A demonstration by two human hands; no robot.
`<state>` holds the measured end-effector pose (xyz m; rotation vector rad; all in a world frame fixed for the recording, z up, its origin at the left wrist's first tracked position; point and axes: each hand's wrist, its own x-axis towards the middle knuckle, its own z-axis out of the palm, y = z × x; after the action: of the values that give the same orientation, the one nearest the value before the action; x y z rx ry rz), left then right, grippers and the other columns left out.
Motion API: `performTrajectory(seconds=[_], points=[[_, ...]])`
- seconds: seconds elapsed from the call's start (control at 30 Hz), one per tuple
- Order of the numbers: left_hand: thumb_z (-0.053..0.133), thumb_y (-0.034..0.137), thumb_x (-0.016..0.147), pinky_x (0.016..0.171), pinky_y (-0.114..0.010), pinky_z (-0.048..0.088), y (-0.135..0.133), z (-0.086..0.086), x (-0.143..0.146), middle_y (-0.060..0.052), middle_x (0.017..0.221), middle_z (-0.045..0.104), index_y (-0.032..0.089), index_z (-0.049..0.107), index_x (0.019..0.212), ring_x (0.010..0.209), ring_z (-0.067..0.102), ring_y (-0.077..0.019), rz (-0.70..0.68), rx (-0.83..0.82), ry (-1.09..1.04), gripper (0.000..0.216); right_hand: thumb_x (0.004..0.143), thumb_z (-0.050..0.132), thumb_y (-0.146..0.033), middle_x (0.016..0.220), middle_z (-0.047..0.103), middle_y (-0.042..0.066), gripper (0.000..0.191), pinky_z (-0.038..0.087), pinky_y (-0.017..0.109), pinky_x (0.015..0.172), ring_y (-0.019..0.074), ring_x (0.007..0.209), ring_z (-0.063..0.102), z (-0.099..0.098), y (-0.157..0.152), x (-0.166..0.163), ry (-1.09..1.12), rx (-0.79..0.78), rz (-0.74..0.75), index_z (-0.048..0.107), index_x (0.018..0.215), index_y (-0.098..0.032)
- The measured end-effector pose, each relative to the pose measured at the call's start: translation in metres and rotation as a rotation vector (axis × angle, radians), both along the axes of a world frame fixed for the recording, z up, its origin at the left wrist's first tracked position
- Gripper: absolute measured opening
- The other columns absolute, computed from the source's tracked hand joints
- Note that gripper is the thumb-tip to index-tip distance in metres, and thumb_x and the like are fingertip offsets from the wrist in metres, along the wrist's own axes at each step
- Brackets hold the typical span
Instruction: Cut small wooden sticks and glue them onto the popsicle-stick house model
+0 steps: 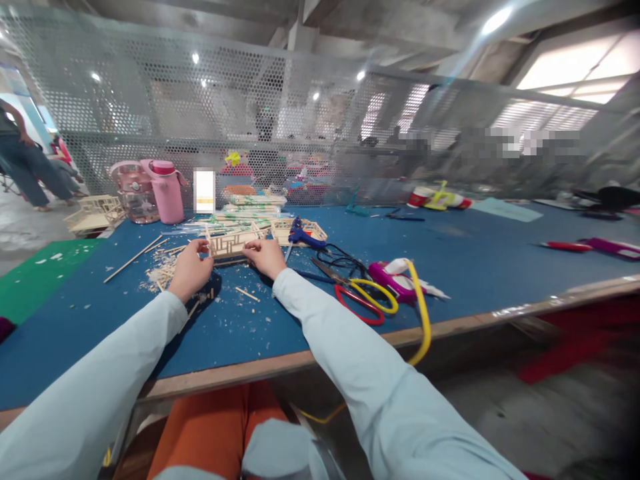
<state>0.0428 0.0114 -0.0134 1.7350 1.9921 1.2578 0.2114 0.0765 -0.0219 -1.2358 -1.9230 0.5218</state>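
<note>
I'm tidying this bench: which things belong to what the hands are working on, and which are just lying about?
In hand: stick frame, gripped by the left hand and right hand; probably the loose sticks and wood scraps beside them.
Lying about: scissors, purple glue gun, blue glue gun, pink bottle, all untouched on the blue table.

The flat blue table top [475,267] is carrying cream-coloured specks. The pale wooden stick frame [231,243] is showing a light tan lattice. The pink plastic water bottle [167,190] is wearing a darker pink lid. The metal scissors [340,283] are showing red and yellow handle loops, and the plastic glue gun [395,279] is showing purple and white.
</note>
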Motion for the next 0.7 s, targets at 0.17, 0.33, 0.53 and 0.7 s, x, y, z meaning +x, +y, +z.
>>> performTrajectory(seconds=[0.17, 0.33, 0.53, 0.7], points=[[0.050, 0.015, 0.067, 0.073, -0.028, 0.044, 0.001, -0.001, 0.000, -0.010, 0.099, 0.063, 0.013, 0.053, 0.106, 0.083, 0.059, -0.0189, 0.007, -0.003, 0.010, 0.038, 0.071, 0.061, -0.026, 0.068, 0.069, 0.004, 0.016, 0.045, 0.022, 0.069, 0.0142, 0.070, 0.062, 0.000, -0.003, 0.000, 0.006, -0.004, -0.016, 0.071, 0.077, -0.015], [0.051, 0.015, 0.068, 0.070, -0.027, 0.044, 0.002, -0.001, 0.000, -0.008, 0.099, 0.064, 0.013, 0.053, 0.106, 0.078, 0.059, -0.0177, 0.012, -0.014, 0.018, 0.038, 0.071, 0.061, -0.026, 0.067, 0.070, 0.002, 0.014, 0.044, 0.020, 0.068, 0.0121, 0.067, 0.063, 0.002, -0.011, -0.003, -0.042, -0.019, 0.011, 0.072, 0.077, -0.018], [0.051, 0.016, 0.068, 0.071, -0.029, 0.044, 0.001, 0.000, 0.000, -0.009, 0.099, 0.064, 0.013, 0.053, 0.106, 0.081, 0.059, -0.0190, 0.010, -0.008, 0.017, 0.038, 0.071, 0.062, -0.028, 0.069, 0.070, 0.002, 0.014, 0.043, 0.019, 0.065, 0.0128, 0.070, 0.063, 0.007, -0.015, -0.008, -0.099, -0.011, -0.015, 0.072, 0.072, -0.019], [0.050, 0.014, 0.068, 0.073, -0.030, 0.044, 0.001, 0.000, 0.000, -0.010, 0.099, 0.063, 0.012, 0.053, 0.106, 0.081, 0.059, -0.0193, 0.007, -0.009, 0.010, 0.039, 0.070, 0.062, -0.030, 0.068, 0.070, 0.003, 0.016, 0.042, 0.019, 0.061, 0.0132, 0.068, 0.063, 0.010, -0.016, -0.008, -0.133, 0.003, -0.059, 0.072, 0.072, -0.018]])
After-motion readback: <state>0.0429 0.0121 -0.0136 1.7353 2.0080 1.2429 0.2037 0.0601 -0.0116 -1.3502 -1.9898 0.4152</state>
